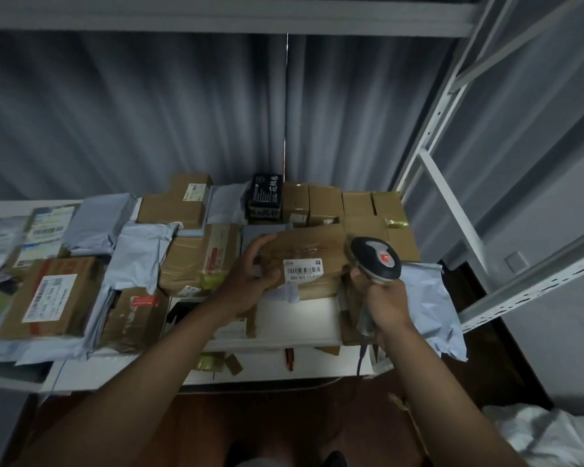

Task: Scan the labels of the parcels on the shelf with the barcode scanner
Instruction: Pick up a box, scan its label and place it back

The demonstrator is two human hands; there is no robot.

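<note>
**Scanner beside the label**

Gripping the barcode scanner (375, 261) in my right hand (386, 298), I clamp my left hand (250, 271) on a brown parcel (304, 261); its barcode label (303, 270) faces up, above the crowded shelf (297, 318).

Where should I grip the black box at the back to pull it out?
Take the black box by its top, from above and in front. It stands upright between a grey mailer and brown cartons that crowd both sides, so only its top and front are free.
</note>
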